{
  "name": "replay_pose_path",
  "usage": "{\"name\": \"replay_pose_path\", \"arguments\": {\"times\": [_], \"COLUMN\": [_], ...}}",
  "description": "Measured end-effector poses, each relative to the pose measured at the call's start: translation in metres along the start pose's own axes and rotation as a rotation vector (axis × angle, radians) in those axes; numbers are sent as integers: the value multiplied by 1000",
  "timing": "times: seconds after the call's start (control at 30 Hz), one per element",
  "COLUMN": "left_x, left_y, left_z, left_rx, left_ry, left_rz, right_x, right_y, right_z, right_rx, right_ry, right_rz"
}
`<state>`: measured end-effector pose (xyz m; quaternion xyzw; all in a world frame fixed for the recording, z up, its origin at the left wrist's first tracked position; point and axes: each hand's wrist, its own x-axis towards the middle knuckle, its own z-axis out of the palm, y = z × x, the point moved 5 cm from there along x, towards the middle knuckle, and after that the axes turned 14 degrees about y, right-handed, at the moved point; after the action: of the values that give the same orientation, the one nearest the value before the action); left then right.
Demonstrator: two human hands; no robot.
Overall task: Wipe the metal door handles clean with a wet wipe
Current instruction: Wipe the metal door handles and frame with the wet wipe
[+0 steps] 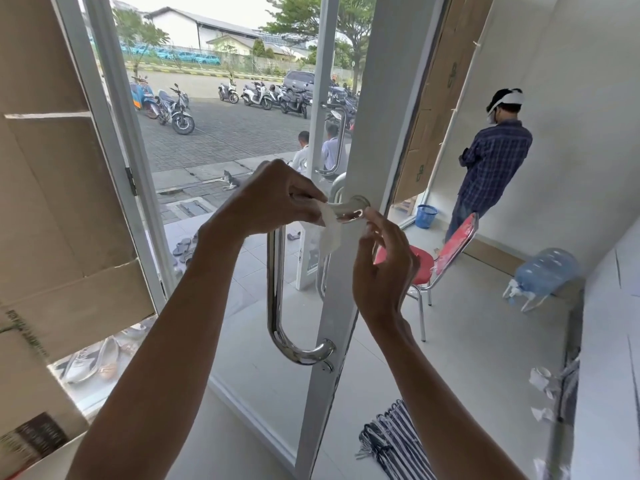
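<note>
Wipe (329, 233) is held up against the top bend of the handle (273, 289), a shiny chrome U-shaped pull bolted onto the white door (332, 306) frame. One end's pinched by the left hand (273, 199), the other by the right hand (381, 268).

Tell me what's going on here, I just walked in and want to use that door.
A person is cleaning the curved polished metal pull handle on the white-framed glass door. Their left hand pinches a white wet wipe draped over the handle's top bend, and the right hand appears to pinch its other edge beside the mount. The long lower stretch of the handle is bare of the wipe at this moment.
</note>
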<state>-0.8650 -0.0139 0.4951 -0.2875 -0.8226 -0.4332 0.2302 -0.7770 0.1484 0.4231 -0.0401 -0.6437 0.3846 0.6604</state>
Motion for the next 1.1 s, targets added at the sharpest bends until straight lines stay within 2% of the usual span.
{"name": "replay_pose_path", "arguments": {"times": [0.27, 0.53, 0.6, 0.77, 0.9, 0.97, 1.1], "left_x": [6, 8, 10, 10, 0, -8, -26], "left_y": [31, 44, 45, 34, 23, 14, 6], "left_z": [18, 30, 31, 18, 6, -1, -6], "left_rx": [210, 340, 327, 228, 105, 159, 152], "left_ry": [41, 332, 339, 261, 249, 276, 220], "left_rz": [63, -56, -68, -81, -49, -19, 66], "right_x": [3, 1, 0, 3, 10, 7, -7], "right_y": [-4, -9, -10, -22, -34, -32, -19], "right_z": [-9, -12, -5, 26, 30, 27, 19], "right_rx": [-2, 47, 34, -149, -292, -300, -237], "right_ry": [32, 139, 100, -159, -213, -223, -221], "right_rz": [-25, -91, -160, -316, -394, -399, -265]}}
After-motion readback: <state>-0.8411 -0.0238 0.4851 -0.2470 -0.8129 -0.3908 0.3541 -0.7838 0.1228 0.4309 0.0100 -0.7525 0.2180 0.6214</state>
